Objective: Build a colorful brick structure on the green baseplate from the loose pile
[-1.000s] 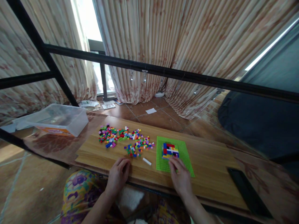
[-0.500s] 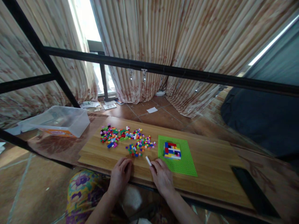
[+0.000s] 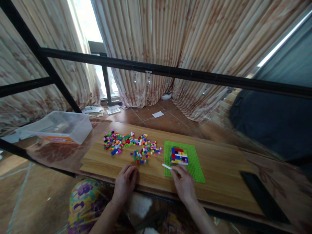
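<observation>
Between the fingertips of my right hand (image 3: 184,182) is a long white brick (image 3: 166,166), over the near left part of the green baseplate (image 3: 195,162). Just beyond these fingers, a low block of red, blue, yellow, white and black bricks (image 3: 179,156) stands on the baseplate. My left hand (image 3: 126,182) rests at the near edge of the board, its fingers curled together; whether anything is in them is hidden. Farther off, left of the baseplate, many small loose bricks (image 3: 143,146) in mixed colours lie scattered.
A wooden board (image 3: 219,175) carries the bricks and baseplate. A clear plastic box (image 3: 83,130) stands at the left. At the right end lies a dark flat object (image 3: 263,196). A black metal bar (image 3: 170,70) crosses beyond the board, with curtains behind it.
My right hand has moved right, carrying the white brick from the bare wood to over the baseplate, and the brick has turned flatter. My left hand has stayed in place.
</observation>
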Available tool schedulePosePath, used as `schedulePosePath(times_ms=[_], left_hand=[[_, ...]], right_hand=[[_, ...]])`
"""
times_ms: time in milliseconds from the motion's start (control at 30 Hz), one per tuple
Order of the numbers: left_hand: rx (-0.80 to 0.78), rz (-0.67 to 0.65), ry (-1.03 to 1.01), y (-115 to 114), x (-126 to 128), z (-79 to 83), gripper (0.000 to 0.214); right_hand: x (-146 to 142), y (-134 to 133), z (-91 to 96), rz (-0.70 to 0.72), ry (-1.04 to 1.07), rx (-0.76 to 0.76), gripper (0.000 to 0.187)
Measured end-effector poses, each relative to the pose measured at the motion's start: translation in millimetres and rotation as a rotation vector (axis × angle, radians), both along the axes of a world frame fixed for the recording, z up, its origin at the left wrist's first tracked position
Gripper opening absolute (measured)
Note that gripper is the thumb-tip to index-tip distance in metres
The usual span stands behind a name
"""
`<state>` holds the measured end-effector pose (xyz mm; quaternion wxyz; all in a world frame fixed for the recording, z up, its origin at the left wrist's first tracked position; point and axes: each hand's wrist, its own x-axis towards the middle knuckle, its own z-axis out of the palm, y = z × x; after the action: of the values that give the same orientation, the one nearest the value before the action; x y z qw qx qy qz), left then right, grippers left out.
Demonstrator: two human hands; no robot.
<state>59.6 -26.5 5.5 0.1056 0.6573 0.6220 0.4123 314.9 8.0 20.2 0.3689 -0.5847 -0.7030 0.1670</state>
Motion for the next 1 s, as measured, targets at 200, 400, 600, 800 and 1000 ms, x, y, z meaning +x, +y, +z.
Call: schedulePosePath(times_ms=[200,400,600,800,1000], left_hand=[[0.013,0.002,0.011,0.1,-1.3,-0.1,0.014],[-0.008,-0.001,0.015,0.7,-2.5,-2.1,0.016],[-0.013,-0.004,0.011,0.5,-2.6,-2.0,0.016],[0.000,0.002,0.012,0.0,-2.7,-2.8,0.015],[0.015,0.006,0.026,0.0,-2.2,-2.0,0.015]], right_hand=[[41.7,12.8,10.4,-0.096,-0.015,0.011,0.029],[57.2,33.5,11.3,-0.075,-0.107,0.045,0.034],[59.9,42.9,8.7,-0.082,-0.117,0.033,0.035],[58.4,37.6,7.7,-0.150,-0.051,0.022,0.039],[44.5,35.6,2.4,-0.286,0.010,0.030,0.060]])
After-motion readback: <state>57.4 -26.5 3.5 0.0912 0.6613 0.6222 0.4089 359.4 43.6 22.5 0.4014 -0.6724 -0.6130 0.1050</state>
